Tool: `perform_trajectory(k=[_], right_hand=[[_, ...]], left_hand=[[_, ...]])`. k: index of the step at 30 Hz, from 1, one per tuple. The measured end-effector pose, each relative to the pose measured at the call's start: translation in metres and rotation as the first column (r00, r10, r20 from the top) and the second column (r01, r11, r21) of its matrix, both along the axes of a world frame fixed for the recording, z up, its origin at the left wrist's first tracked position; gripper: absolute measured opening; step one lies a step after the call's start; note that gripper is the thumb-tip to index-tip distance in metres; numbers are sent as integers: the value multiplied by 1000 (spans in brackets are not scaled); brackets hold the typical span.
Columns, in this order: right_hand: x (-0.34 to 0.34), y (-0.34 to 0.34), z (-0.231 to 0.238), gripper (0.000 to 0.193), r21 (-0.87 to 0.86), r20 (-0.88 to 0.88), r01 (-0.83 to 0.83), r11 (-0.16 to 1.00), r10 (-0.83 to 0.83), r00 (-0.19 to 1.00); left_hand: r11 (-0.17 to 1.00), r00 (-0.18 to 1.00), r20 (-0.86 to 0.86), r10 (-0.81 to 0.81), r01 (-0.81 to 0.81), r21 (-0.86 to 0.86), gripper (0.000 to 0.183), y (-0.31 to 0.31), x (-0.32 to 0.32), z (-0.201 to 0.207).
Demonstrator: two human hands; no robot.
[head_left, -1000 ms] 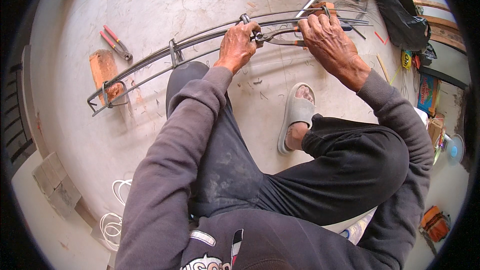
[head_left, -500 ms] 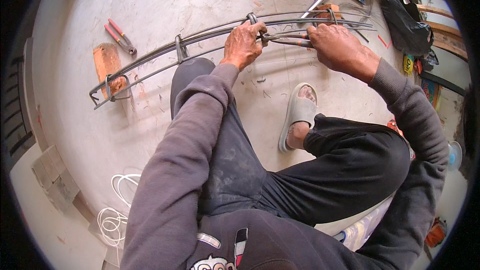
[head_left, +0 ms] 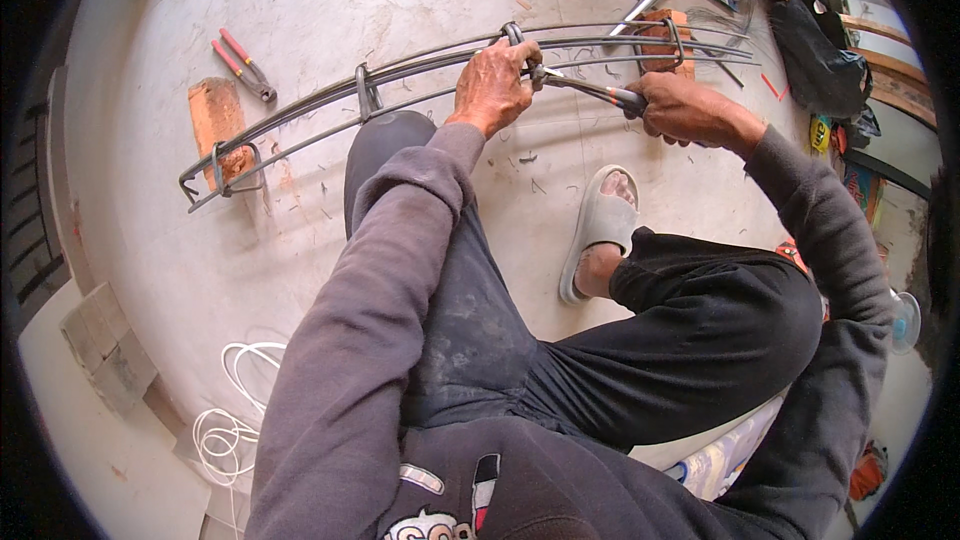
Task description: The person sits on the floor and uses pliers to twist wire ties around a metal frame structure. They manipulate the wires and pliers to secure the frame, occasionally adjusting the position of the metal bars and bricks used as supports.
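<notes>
A long cage of thin steel rebar [head_left: 430, 67] with square stirrups stretches across in front of me, raised on a brick at each end. My left hand [head_left: 492, 86] is closed around a middle stirrup [head_left: 513, 32] and the bars beside it. My right hand [head_left: 700, 112] grips the dark and orange handles of a pair of pliers [head_left: 590, 89]. Their jaws meet the cage right beside my left fingertips; what they bite on is too small to make out. Another stirrup [head_left: 364, 92] stands on the bars left of my left hand.
Under the cage's ends lie a left brick [head_left: 213, 110] and a right brick [head_left: 660, 28]. Red-handled pincers [head_left: 244, 64] rest on the floor. A black plastic bag [head_left: 820, 55] and planks sit at right; a white cable [head_left: 225, 435] coils at lower left. My sandalled foot [head_left: 605, 230] is nearby.
My right hand has moved slightly right and down, and the pliers have turned, their handles now closer together. My left hand stays on the stirrup.
</notes>
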State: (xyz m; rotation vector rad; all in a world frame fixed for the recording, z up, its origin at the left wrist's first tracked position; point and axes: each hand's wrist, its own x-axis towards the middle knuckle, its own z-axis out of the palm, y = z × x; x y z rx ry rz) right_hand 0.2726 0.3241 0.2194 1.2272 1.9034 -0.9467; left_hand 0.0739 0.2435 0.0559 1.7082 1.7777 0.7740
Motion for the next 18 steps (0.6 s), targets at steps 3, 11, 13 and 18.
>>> perform_trajectory(k=[3, 11, 13, 18], right_hand=[[13, -6, -14, 19, -86, -66, 193, 977, -199, 978], [40, -26, -51, 20, -222, -257, 317, 922, -368, 893], [36, -31, -51, 23, -252, -281, 332, 909, -397, 873], [40, -42, -64, 27, -288, -304, 384, 877, -464, 832]], left_hand=[[1000, 1000, 7, -9, 9, 18, 24, 0, -1, -1], [999, 999, 22, -32, 31, 18, 27, 0, -2, 1], [1000, 999, 18, -30, 30, -4, 27, 0, -3, 0], [999, 999, -10, -31, 31, 25, 26, 0, -3, -2]])
